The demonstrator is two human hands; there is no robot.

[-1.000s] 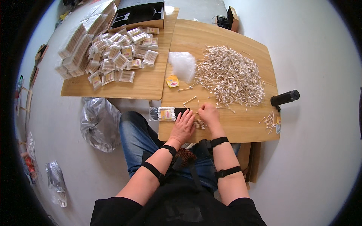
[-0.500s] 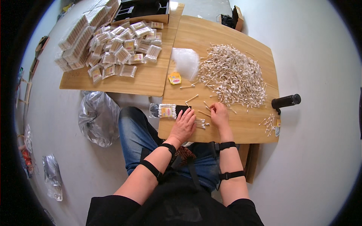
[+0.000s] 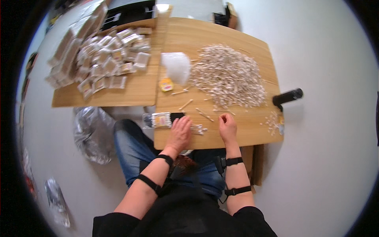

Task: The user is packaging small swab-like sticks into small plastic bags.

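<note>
My left hand (image 3: 180,132) lies flat with its fingers stretched over a dark strip (image 3: 177,116) and the ends of a small row of cotton swabs (image 3: 197,129). Left of it, a clear bag of white-tipped swabs with a yellow label (image 3: 161,119) rests at the table's near edge. My right hand (image 3: 227,128) is just above or on the wood, thumb and fingers pinched together. Whatever is between those fingertips, if anything, is too small and blurred to make out. Between the hands lie a few loose swabs (image 3: 205,115).
A big heap of swabs (image 3: 231,77) covers the table's middle. Clear empty bags (image 3: 176,67) and yellow labels (image 3: 166,84) lie left of it. Filled packs (image 3: 108,59) are piled on the left table. A black cylinder (image 3: 290,96) sticks out at the right edge.
The whole view has shifted, so the table sits further left. My right hand has drawn back to the right, away from the loose swabs. My left hand stays beside the bag.
</note>
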